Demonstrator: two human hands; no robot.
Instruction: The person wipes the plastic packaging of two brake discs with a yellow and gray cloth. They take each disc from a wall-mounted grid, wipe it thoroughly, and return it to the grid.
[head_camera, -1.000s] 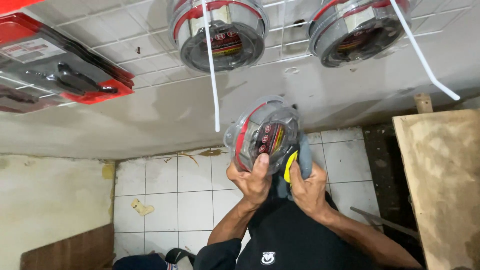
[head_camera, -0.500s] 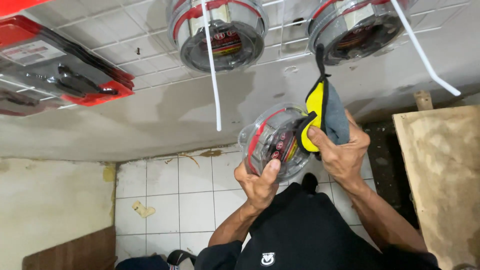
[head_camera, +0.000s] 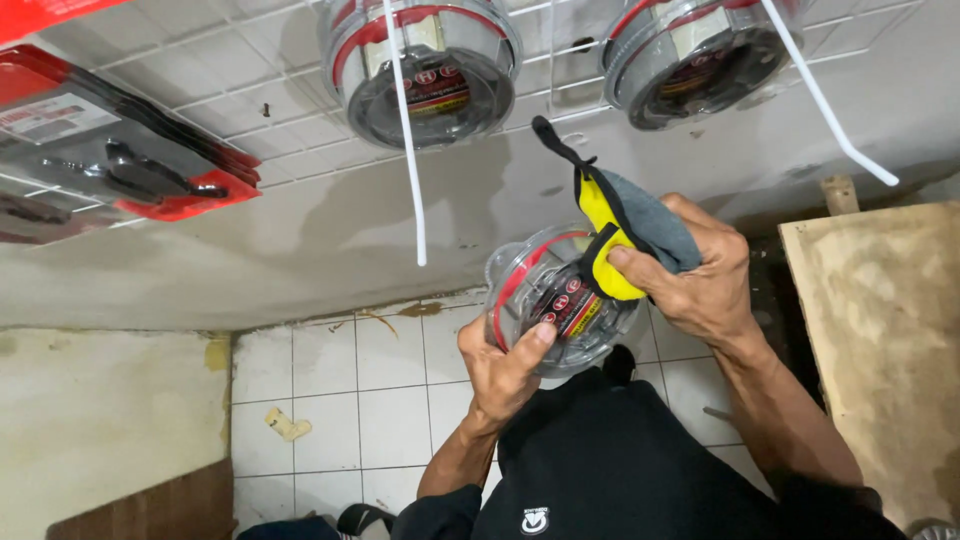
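Your left hand (head_camera: 505, 365) grips a round clear tub (head_camera: 562, 300) from below, fingers curled under its rim and the thumb pressed on its clear face, so the hand is closed on it. The tub has a red band round its edge and a red and yellow label showing through the plastic, and it sits tilted in front of your chest, just above your black shirt (head_camera: 620, 470). Your right hand (head_camera: 700, 275) is closed on a cloth (head_camera: 625, 225), yellow on one side and grey on the other with black trim, and presses its yellow fold against the tub's upper right edge; a black strap of the cloth sticks up past the hand. The two hands are near each other, with the tub between them. Above, two more clear tubs of the same kind hang on a white wire grid (head_camera: 250, 100): one (head_camera: 420, 65) up and to the left of your hands, the other (head_camera: 700, 50) above your right hand. A white hook (head_camera: 405, 130) reaches out from the grid across the first hanging tub, and another (head_camera: 825, 95) runs out beside the second. At far left a red blister pack (head_camera: 120, 160) holding dark tools hangs on the same grid. White floor tiles (head_camera: 350, 390) lie below your hands, and a plywood board (head_camera: 880, 340) stands at right.
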